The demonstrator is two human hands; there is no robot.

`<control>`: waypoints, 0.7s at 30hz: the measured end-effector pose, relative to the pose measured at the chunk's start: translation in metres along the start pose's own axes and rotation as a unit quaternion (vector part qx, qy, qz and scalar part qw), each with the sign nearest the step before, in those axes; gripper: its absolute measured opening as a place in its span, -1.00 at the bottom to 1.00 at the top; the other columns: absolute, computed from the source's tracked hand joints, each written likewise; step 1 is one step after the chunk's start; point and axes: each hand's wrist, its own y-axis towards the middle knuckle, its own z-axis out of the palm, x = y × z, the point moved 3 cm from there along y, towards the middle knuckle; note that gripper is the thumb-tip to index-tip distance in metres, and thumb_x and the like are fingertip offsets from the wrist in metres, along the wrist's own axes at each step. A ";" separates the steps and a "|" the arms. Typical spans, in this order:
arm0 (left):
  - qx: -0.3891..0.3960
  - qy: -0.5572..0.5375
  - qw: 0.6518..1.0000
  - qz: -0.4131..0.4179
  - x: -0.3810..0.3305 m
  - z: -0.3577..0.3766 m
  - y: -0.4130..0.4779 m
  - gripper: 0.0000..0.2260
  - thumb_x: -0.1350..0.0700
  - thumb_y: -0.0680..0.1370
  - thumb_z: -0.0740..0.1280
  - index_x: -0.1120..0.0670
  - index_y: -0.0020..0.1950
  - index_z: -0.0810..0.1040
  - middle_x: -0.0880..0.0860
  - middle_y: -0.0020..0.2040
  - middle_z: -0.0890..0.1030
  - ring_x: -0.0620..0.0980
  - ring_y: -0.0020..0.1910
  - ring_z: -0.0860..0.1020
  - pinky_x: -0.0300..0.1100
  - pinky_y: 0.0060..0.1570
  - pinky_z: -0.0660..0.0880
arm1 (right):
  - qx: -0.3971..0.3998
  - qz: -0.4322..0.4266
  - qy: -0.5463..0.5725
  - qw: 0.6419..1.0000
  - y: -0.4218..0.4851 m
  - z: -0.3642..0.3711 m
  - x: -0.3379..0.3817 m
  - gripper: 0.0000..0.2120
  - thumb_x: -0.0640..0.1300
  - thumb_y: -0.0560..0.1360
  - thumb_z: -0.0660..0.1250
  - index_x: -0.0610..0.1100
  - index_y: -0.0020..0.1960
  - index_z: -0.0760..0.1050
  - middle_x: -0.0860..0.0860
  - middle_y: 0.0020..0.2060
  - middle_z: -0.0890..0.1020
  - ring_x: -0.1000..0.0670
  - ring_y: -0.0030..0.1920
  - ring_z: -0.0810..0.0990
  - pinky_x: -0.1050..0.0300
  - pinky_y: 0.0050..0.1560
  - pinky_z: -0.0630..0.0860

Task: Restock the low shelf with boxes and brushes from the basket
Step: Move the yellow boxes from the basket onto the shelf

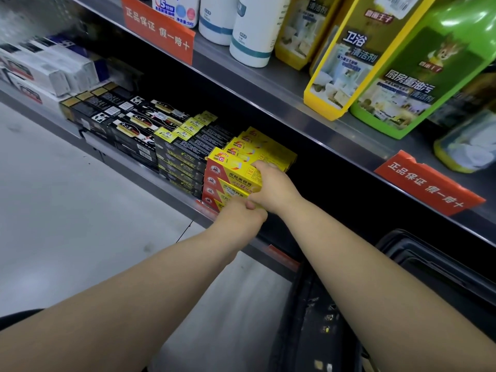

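right hand (271,183) fingers closed over top yellow box (236,170) of stack on low shelf (171,187) | left hand (241,216) fingers curled against stack's lower front | basket (402,253) lower right

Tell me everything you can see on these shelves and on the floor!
Yellow-and-red boxes: one stack, low shelf, under both hands.
Black boxes: several stacks, low shelf, left of the yellow ones.
White boxes: a blurred pile, far left.
White bottles: three, upper shelf.
Yellow and green bottles: several, upper shelf, right.
Orange signs: two, on shelf edges.
Basket: one, black, floor, bottom right.
Left hand: on the stack's front.
Right hand: on its top.
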 end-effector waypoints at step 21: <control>0.021 -0.015 0.999 0.033 -0.007 0.007 -0.003 -0.84 0.24 0.52 0.21 0.05 -0.24 0.33 0.05 -0.28 0.40 0.01 -0.20 0.41 -0.20 -0.31 0.31 | -0.013 0.010 -0.016 1.000 -0.003 -0.009 0.001 -0.35 -0.17 0.31 0.47 -0.10 0.34 0.32 -0.11 0.26 0.42 -0.11 0.22 0.45 0.07 0.06 0.47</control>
